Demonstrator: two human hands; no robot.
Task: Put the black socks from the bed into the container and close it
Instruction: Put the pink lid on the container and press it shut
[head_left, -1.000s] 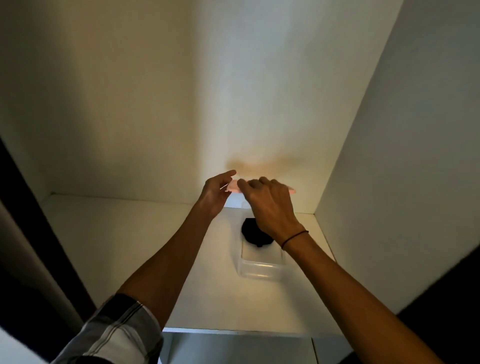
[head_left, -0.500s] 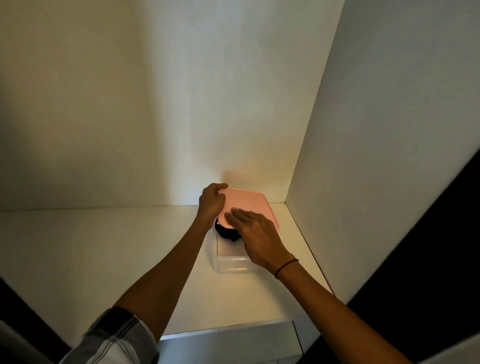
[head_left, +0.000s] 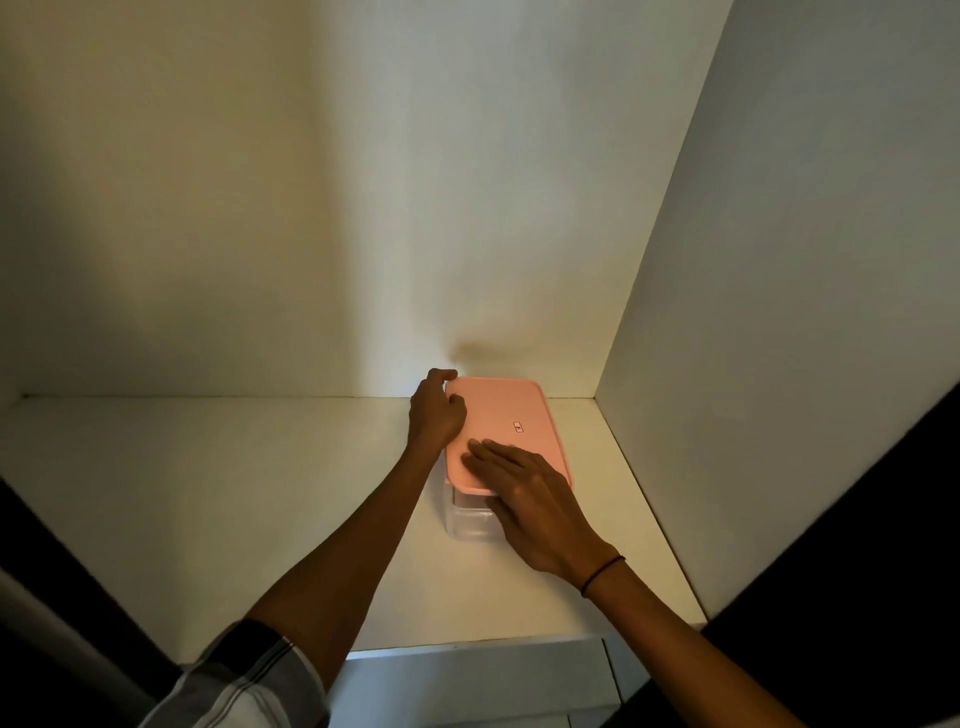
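On the lid (head_left: 506, 410), right fingers (head_left: 488, 452) press flat; left fingers (head_left: 454, 401) grip.

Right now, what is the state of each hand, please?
Left hand: grips the pink lid at its far left corner.
Right hand: open, straight fingers pressing on the lid.

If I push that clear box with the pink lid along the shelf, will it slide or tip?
Probably slides: the box is low and wide under its lid on a smooth shelf. Likely light: thin clear plastic.
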